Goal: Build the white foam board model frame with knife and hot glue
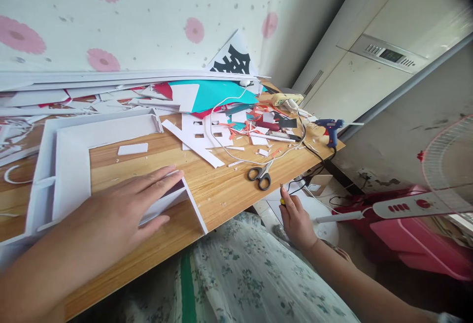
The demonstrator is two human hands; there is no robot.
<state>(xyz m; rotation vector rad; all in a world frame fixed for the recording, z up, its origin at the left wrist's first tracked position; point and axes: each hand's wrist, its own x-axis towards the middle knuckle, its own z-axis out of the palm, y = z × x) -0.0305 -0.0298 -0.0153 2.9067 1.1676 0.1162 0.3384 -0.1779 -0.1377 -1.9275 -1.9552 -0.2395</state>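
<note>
My left hand (125, 209) lies with fingers stretched out and thumb apart over a white foam-board frame (74, 170). Its fingertips touch the top of a wall near the frame's right end, where a thin white panel (195, 205) reaches the table's front edge. Below the palm, part of the frame is hidden. My right hand (300, 222) is off the table's front edge, closed around a small yellow-handled tool (283, 200) with a narrow tip pointing up. Most of the tool is covered by the fingers. Scissors with black handles (260, 177) lie on the table nearby.
A blue glue gun (331, 131) stands at the table's right corner, its black cord hanging down. Behind are a power strip (286, 99), white cable, paper scraps (254, 123) and stacked white boards (111, 79). A fan (402, 208) and pink bin (417, 244) stand right.
</note>
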